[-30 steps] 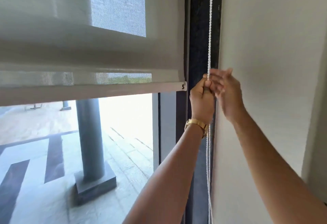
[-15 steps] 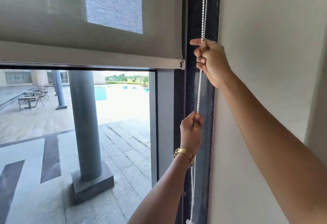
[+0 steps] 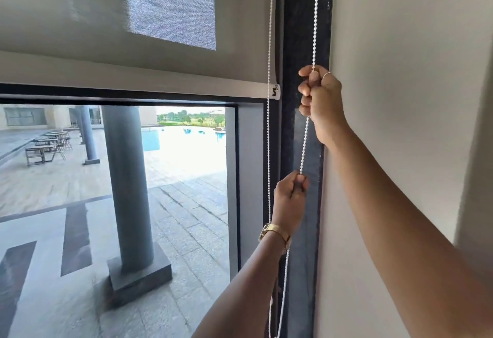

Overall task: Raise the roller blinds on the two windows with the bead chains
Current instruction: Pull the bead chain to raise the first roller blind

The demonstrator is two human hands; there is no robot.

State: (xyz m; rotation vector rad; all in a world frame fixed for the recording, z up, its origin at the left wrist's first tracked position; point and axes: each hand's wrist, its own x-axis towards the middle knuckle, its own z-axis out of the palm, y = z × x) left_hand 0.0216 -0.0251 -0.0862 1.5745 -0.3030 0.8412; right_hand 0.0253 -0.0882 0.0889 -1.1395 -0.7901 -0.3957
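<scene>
A grey roller blind [image 3: 80, 25] covers the upper part of the window, its bottom bar [image 3: 160, 85] level with the frame's top crossbar. A white bead chain [image 3: 316, 17] hangs as a loop along the dark window frame on the right. My right hand [image 3: 320, 94] grips the right strand of the bead chain high up, fist closed. My left hand [image 3: 289, 199], with a gold watch on the wrist, holds the same strand lower down. The other strand [image 3: 270, 44] hangs free beside the blind's right edge.
A plain white wall [image 3: 400, 97] stands directly right of the dark frame [image 3: 296, 30]. Through the glass I see a grey pillar [image 3: 128, 191], a paved terrace, tables and a pool.
The blind's bottom bar has risen up the window. My hands, together a second ago, have split: the right went up the chain, the left pulled down.
</scene>
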